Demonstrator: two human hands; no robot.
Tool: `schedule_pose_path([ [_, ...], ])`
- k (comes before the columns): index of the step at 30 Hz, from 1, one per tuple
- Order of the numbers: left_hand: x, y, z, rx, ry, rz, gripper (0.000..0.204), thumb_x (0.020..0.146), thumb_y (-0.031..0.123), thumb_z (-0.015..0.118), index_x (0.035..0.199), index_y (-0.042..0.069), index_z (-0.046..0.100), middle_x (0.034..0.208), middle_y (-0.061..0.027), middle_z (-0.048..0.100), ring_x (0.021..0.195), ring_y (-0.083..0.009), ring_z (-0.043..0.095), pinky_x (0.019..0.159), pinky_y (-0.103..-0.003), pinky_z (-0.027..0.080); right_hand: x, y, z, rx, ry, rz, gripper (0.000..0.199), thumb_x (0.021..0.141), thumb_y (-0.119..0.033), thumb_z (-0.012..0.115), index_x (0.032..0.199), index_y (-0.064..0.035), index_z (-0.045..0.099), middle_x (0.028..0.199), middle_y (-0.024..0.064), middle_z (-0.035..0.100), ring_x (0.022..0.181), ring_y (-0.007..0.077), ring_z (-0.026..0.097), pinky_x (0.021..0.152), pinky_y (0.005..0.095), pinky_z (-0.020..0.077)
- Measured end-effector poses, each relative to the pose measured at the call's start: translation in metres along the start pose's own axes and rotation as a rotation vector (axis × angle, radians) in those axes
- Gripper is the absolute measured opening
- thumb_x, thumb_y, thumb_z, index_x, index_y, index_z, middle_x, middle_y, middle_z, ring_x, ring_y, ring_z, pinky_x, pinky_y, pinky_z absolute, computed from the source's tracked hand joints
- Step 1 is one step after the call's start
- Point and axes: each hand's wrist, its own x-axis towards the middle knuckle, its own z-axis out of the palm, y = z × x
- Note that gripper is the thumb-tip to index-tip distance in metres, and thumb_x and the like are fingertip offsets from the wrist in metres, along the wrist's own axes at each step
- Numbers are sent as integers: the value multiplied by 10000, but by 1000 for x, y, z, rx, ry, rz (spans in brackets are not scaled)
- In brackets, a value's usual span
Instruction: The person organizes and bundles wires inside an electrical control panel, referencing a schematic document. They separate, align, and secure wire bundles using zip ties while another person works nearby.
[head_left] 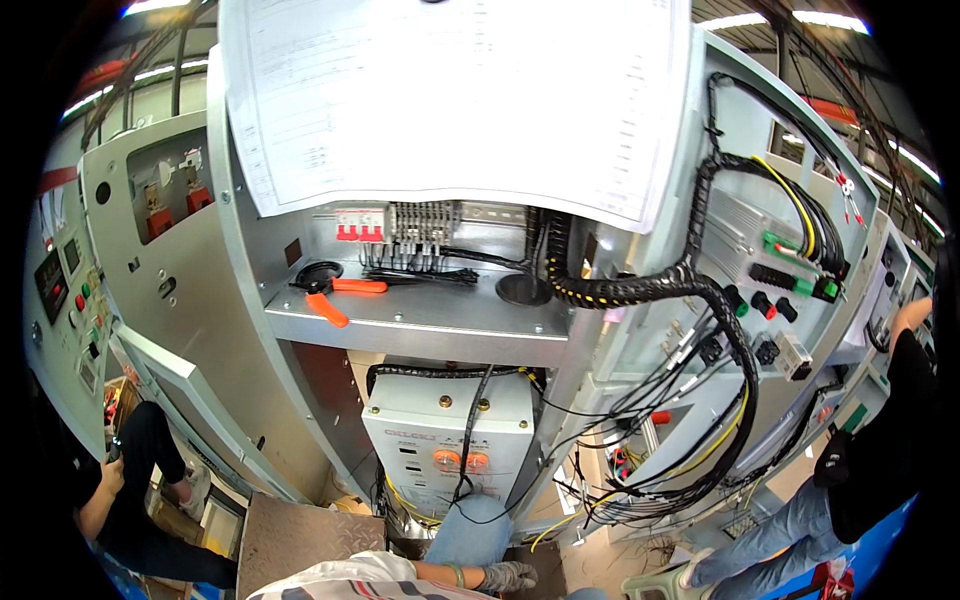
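Pale box: sits in the lower bay of the open cabinet, the box [450, 425] facing the wearer, with orange round parts [447, 460] on its front and a dark cable hanging down over it
Left hand: the gloved left hand [508, 577] is low at the lower edge, just beside the wearer's denim knee [468, 535]; whether its fingers are wide, narrow or closed on something I cannot tell
Right hand: out of sight, so its state cannot be told
Shelf: above the box, a metal shelf [430, 325] bears a cutting tool with orange handles [327, 311], lying at its left part
Switches: white ones with red levers [360, 225], at the back above the shelf, beside a row of wire clamps [420, 222]
Paper: a large printed sheet [450, 110] hangs across the upper cabinet
Thick wire bundle: black, the bundle [625, 292] runs from the cabinet to the open door on the right
Loose wires: black and yellow wires [680, 490] droop below that door
Other people: one person in dark clothes [150, 500] at far left, another in jeans [790, 530] at far right
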Motion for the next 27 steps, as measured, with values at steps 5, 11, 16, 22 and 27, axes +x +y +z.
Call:
schedule_pose_path([
  [5, -4, 14, -6, 81, -13, 75, 301, 868, 303, 566, 1066, 77, 551, 978, -56, 603, 933, -171, 550, 826, -323, 428, 16, 3, -26, 42, -51, 57, 250, 877, -342, 379, 1004, -185, 526, 1083, 57, 489, 1064, 254, 412, 860, 423, 289],
  [11, -15, 18, -8, 107, -28, 138, 307, 871, 312, 557, 1072, 79, 547, 980, -73, 599, 942, -201, 553, 827, -338, 427, 30, 7, -40, 77, -79, 69, 250, 877, -339, 384, 1010, -183, 527, 1094, 56, 490, 1069, 254, 417, 862, 421, 298],
  [16, -19, 19, -6, 119, -56, 198, 313, 874, 319, 550, 1076, 81, 543, 983, -88, 597, 949, -226, 555, 828, -351, 426, 36, 4, -48, 82, -103, 112, 250, 877, -337, 388, 1015, -182, 529, 1104, 56, 491, 1073, 253, 421, 863, 419, 305],
  [22, -26, 20, -10, 124, -73, 241, 319, 877, 328, 540, 1082, 83, 539, 985, -106, 593, 958, -256, 557, 828, -366, 426, 40, 3, -52, 102, -125, 131, 251, 877, -334, 394, 1022, -181, 530, 1115, 55, 493, 1077, 252, 426, 864, 417, 314],
  [27, -30, 22, -9, 132, -67, 282, 325, 880, 335, 533, 1087, 85, 535, 988, -121, 591, 966, -281, 559, 829, -378, 425, 44, 4, -55, 107, -133, 142, 251, 877, -331, 398, 1027, -179, 532, 1124, 55, 494, 1081, 252, 431, 865, 415, 322],
])
